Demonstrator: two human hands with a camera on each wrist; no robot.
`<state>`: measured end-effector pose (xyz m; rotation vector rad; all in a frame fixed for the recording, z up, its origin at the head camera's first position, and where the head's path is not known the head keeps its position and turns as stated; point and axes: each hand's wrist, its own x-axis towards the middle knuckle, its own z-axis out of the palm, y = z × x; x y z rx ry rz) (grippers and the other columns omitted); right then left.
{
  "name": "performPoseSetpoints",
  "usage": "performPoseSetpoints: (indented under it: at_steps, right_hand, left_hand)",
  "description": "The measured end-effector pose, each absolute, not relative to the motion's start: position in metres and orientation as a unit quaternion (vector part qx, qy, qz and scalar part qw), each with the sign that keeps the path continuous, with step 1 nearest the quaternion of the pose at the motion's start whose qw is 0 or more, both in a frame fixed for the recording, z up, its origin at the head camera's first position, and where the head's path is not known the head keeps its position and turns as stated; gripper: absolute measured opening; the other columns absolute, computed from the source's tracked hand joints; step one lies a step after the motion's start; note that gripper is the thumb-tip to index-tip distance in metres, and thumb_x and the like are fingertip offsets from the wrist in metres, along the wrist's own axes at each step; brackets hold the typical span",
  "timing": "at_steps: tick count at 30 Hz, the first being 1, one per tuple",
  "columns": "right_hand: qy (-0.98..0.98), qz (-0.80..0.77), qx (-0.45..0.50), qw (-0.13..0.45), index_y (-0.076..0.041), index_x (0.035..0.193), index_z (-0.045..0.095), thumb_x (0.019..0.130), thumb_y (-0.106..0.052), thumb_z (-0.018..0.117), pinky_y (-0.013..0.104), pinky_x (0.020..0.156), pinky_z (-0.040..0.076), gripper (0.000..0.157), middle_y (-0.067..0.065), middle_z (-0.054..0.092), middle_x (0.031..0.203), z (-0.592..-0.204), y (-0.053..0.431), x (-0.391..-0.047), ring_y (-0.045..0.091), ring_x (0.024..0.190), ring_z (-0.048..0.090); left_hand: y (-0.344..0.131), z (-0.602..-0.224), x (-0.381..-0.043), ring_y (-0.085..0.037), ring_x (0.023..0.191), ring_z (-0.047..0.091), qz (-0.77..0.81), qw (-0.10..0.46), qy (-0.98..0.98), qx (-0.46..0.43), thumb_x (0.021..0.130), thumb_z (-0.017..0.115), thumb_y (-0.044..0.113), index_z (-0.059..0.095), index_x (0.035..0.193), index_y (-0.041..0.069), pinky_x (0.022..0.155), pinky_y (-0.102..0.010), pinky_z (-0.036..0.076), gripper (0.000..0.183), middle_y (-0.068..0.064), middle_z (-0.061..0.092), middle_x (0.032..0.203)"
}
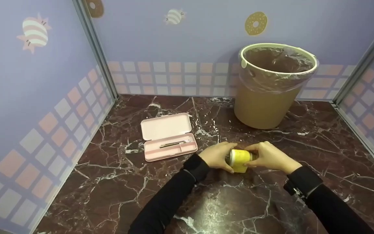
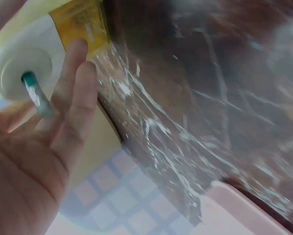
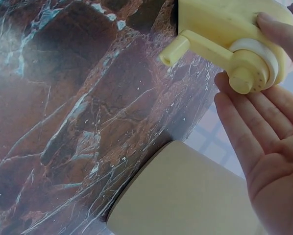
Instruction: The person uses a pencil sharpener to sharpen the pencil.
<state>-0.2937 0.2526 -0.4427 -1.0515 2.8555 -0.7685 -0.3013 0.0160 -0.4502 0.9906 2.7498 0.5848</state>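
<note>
Both hands hold a yellow pencil sharpener (image 1: 241, 157) with a white front collar, a crank (image 3: 205, 49) and an amber, see-through part (image 2: 85, 24). The left hand (image 1: 217, 156) spans the sharpener's front end, fingers at the far side and thumb nearer me. A teal-tipped pencil (image 2: 37, 97) sticks out of the front hole towards the left palm. My right hand (image 1: 269, 156) holds the opposite end, the crank end, between thumb and fingers. The crank's knob is free of the fingers. Whether the sharpener touches the table cannot be told.
An open pink pencil case (image 1: 170, 152) lies left of the hands, with a few slim pencils (image 1: 175, 143) inside. A tan, bag-lined bin (image 1: 261, 104) stands at the back right. Patterned panels (image 1: 180, 39) enclose the dark marbled table (image 1: 135, 195) at the back and sides.
</note>
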Motion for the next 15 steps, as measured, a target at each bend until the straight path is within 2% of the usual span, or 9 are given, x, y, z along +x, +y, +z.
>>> performPoseSetpoints:
  at_steps: [7, 15]
  right_hand:
    - [0.910, -0.254, -0.327, 0.031, -0.004, 0.111, 0.076, 0.080, -0.023, 0.086, 0.018, 0.063, 0.051, 0.037, 0.005, 0.080, 0.092, -0.442, 0.252, -0.294, -0.001, 0.069, 0.060]
    - [0.911, -0.251, -0.327, 0.025, -0.004, 0.112, 0.076, 0.080, -0.025, 0.087, 0.019, 0.064, 0.051, 0.039, 0.005, 0.080, 0.093, -0.442, 0.253, -0.294, 0.000, 0.070, 0.061]
  left_hand:
    - [-0.009, -0.452, -0.301, -0.018, 0.108, 0.074, 0.245, 0.022, 0.913, 0.325, 0.077, 0.089, 0.024, 0.072, 0.125, 0.014, 0.099, -0.031, 0.057, 0.053, -0.003, 0.078, 0.119]
    - [-0.015, -0.463, -0.299, -0.013, 0.080, 0.077, 0.281, -0.060, 0.900, 0.329, 0.084, 0.083, 0.021, 0.081, 0.100, 0.013, 0.075, -0.018, 0.058, 0.018, -0.002, 0.082, 0.096]
